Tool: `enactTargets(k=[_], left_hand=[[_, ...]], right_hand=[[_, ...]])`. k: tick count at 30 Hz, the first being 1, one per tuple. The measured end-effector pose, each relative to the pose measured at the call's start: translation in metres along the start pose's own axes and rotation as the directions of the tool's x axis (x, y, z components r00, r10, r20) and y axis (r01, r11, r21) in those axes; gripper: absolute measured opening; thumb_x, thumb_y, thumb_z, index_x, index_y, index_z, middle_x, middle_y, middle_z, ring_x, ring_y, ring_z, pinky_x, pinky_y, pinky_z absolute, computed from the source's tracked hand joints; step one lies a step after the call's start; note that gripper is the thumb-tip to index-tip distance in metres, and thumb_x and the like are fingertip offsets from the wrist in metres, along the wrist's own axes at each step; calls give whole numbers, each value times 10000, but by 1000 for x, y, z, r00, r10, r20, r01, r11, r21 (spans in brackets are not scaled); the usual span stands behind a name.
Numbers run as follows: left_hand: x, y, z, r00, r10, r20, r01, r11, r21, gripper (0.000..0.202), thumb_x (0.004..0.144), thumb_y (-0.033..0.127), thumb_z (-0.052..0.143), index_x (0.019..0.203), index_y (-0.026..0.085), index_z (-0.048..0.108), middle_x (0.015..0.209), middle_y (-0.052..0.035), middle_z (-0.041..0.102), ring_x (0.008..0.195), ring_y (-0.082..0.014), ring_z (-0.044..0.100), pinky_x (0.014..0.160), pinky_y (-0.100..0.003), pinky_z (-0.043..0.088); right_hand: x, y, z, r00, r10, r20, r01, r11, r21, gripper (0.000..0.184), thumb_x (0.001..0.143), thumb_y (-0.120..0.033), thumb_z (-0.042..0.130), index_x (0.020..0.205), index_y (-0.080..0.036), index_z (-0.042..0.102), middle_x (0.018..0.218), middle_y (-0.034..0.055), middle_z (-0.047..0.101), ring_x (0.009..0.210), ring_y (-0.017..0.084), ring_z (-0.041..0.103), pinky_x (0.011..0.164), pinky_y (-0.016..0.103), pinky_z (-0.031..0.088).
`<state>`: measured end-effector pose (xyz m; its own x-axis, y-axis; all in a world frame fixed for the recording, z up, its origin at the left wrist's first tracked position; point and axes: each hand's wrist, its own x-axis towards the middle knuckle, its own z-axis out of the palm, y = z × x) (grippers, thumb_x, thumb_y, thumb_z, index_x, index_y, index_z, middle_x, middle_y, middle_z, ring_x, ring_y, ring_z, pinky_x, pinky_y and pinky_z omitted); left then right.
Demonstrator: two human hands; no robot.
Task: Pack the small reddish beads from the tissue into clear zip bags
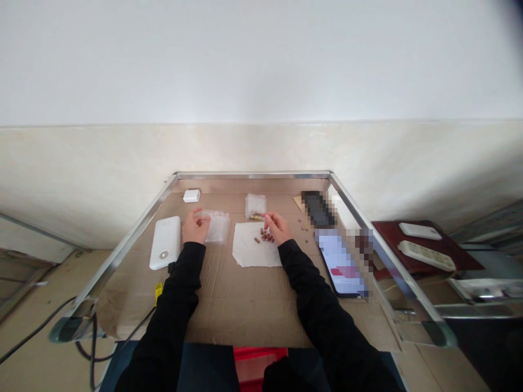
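Capsules [266, 236] of reddish brown colour lie in a small group on a white paper sheet [249, 253], and one more capsule [257, 239] lies a little apart from the group on the same sheet. This sheet rests on a piece of cardboard [229, 310] that covers the tabletop, and it seems that the soft paper is there to keep the capsules from rolling away. The two hands are apart and are not clamped together on one thing. The right hand [278, 227] is just above the group, with its thumb and finger pinched together, as if for holding something very small, but it is too small to tell whether a capsule is between them. The left hand [195, 227] is to the left of the sheet, and its fingers [201, 218] reach to a clear plastic bag [216, 227], perhaps to keep this light bag in place; it cannot be told if they grip it. Behind the sheet lies a second clear plastic bag [255, 206], with small yellow and brown objects near its lower edge. Further to the left of the sheet lies a white power bank [164, 242], and to the right of the sheet lies a smartphone [339, 262] with a lit screen, placed flat, maybe for easy reading.
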<state>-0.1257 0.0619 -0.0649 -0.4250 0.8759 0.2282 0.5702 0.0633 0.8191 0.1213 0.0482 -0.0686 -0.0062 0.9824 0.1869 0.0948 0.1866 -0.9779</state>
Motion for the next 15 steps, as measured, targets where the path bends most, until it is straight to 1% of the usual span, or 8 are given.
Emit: enactTargets(k=[2,4,8,11,13,15], left_hand=[[-1,-1,2,997,82,8,-83,988,130,399,669,264,556,1052,175,487,768,-17,610,591,-127,533,639,-293,444],[-3,1,3,985,172,32,-175,961,214,395,683,240,535,1067,167,483,869,-40,598,656,-143,543,692,-309,444],[-9,8,7,932,358,55,-351,852,389,356,703,197,493,1057,171,521,1004,-78,538,880,-202,531,837,-352,399],[-16,10,9,894,444,60,-423,791,442,316,745,196,441,1042,176,547,1063,-88,513,985,-224,484,891,-355,363],[-20,12,12,877,475,72,-454,772,445,305,787,216,391,1040,172,556,1076,-91,515,999,-219,474,900,-346,354],[-23,12,16,867,489,99,-476,752,456,327,818,272,360,1061,168,552,1099,-96,515,1013,-219,465,908,-345,345]], right_hand=[[-1,-1,1,1000,24,3,-24,1000,-3,354,764,-477,420,849,-159,549,507,-37,495,366,56,394,356,178,327],[-1,-2,1,1000,30,3,-30,1000,-5,353,761,-479,420,839,-161,550,499,-36,492,370,60,406,360,179,342],[0,-3,1,1000,21,-7,-21,1000,-8,361,760,-486,415,816,-157,553,492,-38,477,377,59,418,372,178,362],[-1,-4,0,999,46,22,-45,999,-25,383,757,-500,405,808,-152,555,500,-39,475,357,47,393,345,167,341],[-2,-6,0,998,66,24,-65,997,-27,392,761,-503,395,812,-150,556,503,-43,466,344,38,374,326,157,320],[-3,-8,0,997,76,25,-75,997,-20,396,764,-501,392,816,-146,560,508,-45,458,338,30,363,318,150,309]])
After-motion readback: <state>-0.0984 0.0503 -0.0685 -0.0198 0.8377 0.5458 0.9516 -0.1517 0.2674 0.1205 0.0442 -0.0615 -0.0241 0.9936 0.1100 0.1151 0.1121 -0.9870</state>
